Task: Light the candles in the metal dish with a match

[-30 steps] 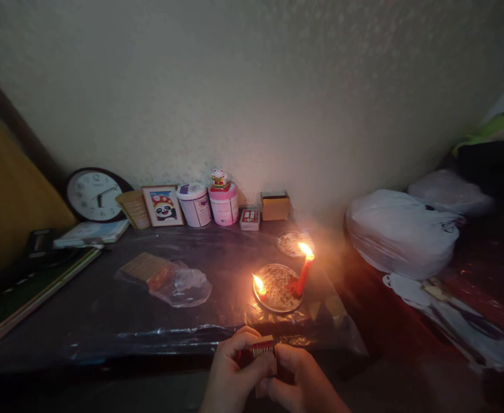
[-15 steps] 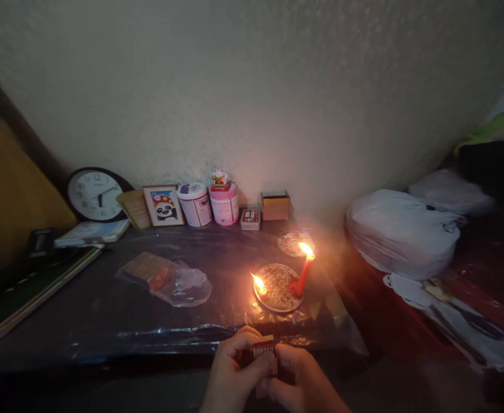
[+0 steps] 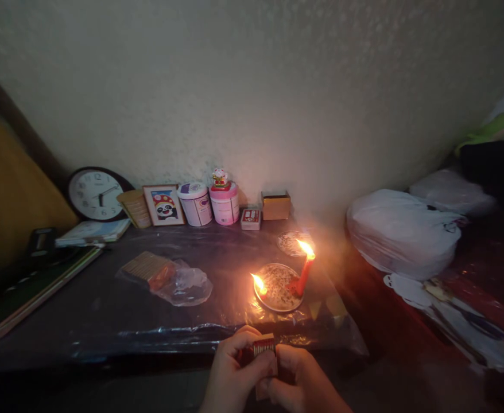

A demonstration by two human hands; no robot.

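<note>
Matchbox (image 3: 264,347) sits pinched between left hand (image 3: 230,376) and right hand (image 3: 306,384).

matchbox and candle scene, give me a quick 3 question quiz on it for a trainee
1. True or false: the left hand and the right hand both grip the open matchbox.
2. Multiple choice: where does the red candle stand? A) on the right rim of the round metal plate B) inside the pink tub C) on the clock
3. Fill in: a second small flame burns at the plate's ____ edge.

Key: 1 true; 2 A; 3 left
</note>
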